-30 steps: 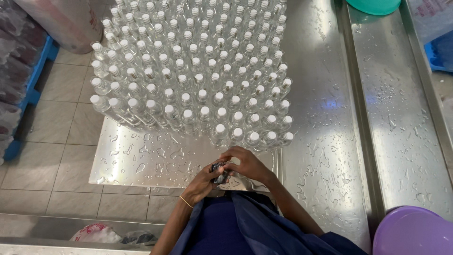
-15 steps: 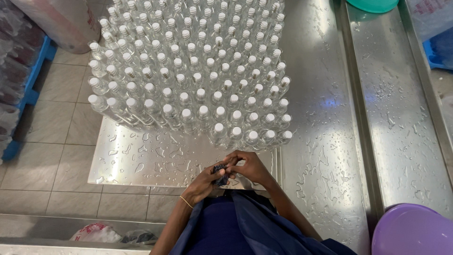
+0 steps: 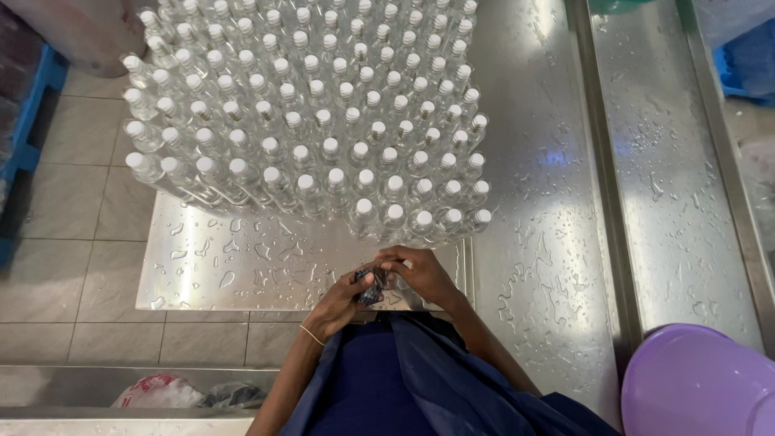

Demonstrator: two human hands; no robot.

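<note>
Both your left hand [image 3: 339, 300] and right hand [image 3: 420, 274] are curled shut around a small dark object [image 3: 371, 287] at the wet steel table's [image 3: 242, 266] near edge, held close to work it, with the capped clear bottles [image 3: 323, 121] packed at 12 o'clock.

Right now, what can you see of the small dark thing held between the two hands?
The small dark thing is mostly hidden. It shows as a dark bluish, crumpled-looking bit, pinched between the left hand and the right hand, whose fingers meet over it. It is held just above the near edge of the wet steel table, in front of the rows of capped clear bottles. Its kind and material cannot be told.
</note>
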